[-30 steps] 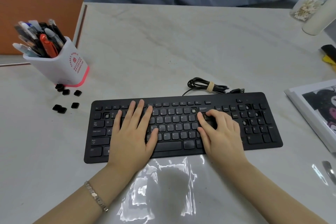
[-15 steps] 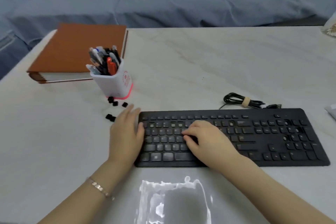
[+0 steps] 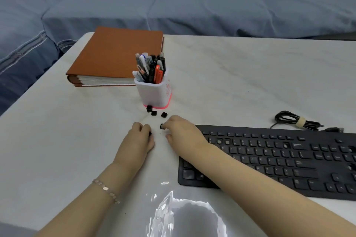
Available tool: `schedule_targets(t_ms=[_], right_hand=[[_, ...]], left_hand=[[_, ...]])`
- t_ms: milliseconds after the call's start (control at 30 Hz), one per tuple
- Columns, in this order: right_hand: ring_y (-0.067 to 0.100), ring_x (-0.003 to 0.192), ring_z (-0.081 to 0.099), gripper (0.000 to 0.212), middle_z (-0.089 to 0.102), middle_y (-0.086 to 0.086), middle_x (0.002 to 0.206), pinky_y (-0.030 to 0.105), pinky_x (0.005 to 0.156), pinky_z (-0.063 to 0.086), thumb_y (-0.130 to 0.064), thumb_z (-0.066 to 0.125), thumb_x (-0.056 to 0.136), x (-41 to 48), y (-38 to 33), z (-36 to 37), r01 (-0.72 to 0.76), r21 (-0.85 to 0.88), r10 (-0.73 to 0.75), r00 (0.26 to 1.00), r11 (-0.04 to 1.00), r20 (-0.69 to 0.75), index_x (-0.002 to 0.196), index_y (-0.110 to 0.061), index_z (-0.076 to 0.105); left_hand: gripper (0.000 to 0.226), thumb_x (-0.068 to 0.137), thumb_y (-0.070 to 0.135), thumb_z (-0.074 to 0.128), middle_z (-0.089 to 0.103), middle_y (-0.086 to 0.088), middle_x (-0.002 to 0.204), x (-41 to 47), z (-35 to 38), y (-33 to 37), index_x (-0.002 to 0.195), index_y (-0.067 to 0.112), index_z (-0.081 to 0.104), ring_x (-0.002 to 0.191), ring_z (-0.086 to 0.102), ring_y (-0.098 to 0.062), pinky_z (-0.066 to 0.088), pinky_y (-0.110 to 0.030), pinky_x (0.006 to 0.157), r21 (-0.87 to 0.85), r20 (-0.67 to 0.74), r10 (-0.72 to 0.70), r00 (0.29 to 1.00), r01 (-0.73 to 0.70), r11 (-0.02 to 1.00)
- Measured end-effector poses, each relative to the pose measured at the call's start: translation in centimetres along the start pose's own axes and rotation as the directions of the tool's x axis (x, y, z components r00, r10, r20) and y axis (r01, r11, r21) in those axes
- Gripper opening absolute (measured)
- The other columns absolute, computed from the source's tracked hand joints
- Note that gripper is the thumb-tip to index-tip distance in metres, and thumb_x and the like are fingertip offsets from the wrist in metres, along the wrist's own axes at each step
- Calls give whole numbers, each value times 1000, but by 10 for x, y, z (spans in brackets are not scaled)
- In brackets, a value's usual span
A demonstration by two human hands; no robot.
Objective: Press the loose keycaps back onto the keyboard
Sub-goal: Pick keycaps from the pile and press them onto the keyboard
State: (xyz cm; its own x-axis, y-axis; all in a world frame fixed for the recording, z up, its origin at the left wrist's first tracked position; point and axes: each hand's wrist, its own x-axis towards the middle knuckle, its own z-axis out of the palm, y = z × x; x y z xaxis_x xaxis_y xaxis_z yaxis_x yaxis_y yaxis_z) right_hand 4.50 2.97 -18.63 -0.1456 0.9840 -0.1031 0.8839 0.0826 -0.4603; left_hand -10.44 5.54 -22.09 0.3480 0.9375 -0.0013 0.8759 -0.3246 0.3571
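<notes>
Both hands are now lying off the keyboard [image 3: 279, 158], whereas half a second ago my right hand [image 3: 183, 134] was resting on the keys and my left hand [image 3: 137, 141] was sitting at the board's left edge; both are now sitting on the table [image 3: 240, 75] left of the board, in front of the pen cup [image 3: 154, 92]; my left hand is curling its fingers over a black keycap [image 3: 150, 133], mostly hidden, and I cannot tell whether it is actually gripping it; my right hand is pinching a second keycap [image 3: 161, 126] at its fingertips, just above the table; three loose keycaps [image 3: 153, 112] are lying at the cup's pink base, just beyond the hands; the keyboard is lying to the right, my right forearm crossing its left end, and several pale gaps are showing in its upper rows; a brown binder [image 3: 117, 57] is lying behind the cup; the coiled cable [image 3: 292, 120] is lying behind the keyboard.
</notes>
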Motion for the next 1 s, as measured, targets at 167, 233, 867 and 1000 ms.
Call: schedule_targets(t_ms=[167, 233, 867, 1000], right_hand=[[30, 111, 44, 29, 45, 13, 120, 33, 80, 44, 1, 48, 87, 30, -2, 19, 11, -152, -3, 999, 988, 50, 115, -4, 54], [30, 109, 45, 22, 47, 14, 116, 31, 74, 38, 2, 49, 87, 39, -2, 22, 8, -211, 4, 999, 977, 55, 107, -3, 58], [19, 78, 70, 19, 70, 7, 77, 16, 67, 54, 9, 54, 82, -80, 38, -40, -163, 980, 331, 924, -115, 193, 93, -3, 64], [17, 77, 69, 31, 73, 8, 86, 19, 70, 55, 3, 74, 57, -98, 48, -46, -125, 992, 357, 925, -32, 128, 84, -11, 70]], left_hand=[[14, 90, 12, 51, 41, -9, 81, -5, -4, -7, 80, 8, 42, 65, 46, -30, 39, -36, 59, -16, -3, -18, 1000, 18, 1000], [11, 89, 15, 53, 43, -4, 81, -6, -6, -12, 84, 7, 48, 71, 49, -27, 37, -32, 61, -109, -6, -78, 997, 77, 991], [17, 88, -1, 49, 59, -7, 65, -8, -30, 70, 85, -2, 65, 48, 55, -8, 49, -15, 48, -777, 627, -260, 734, 569, -270], [15, 88, 1, 51, 65, -10, 71, -15, -28, 91, 87, -2, 65, 50, 59, -9, 51, -15, 49, -747, 655, -174, 735, 596, -294]])
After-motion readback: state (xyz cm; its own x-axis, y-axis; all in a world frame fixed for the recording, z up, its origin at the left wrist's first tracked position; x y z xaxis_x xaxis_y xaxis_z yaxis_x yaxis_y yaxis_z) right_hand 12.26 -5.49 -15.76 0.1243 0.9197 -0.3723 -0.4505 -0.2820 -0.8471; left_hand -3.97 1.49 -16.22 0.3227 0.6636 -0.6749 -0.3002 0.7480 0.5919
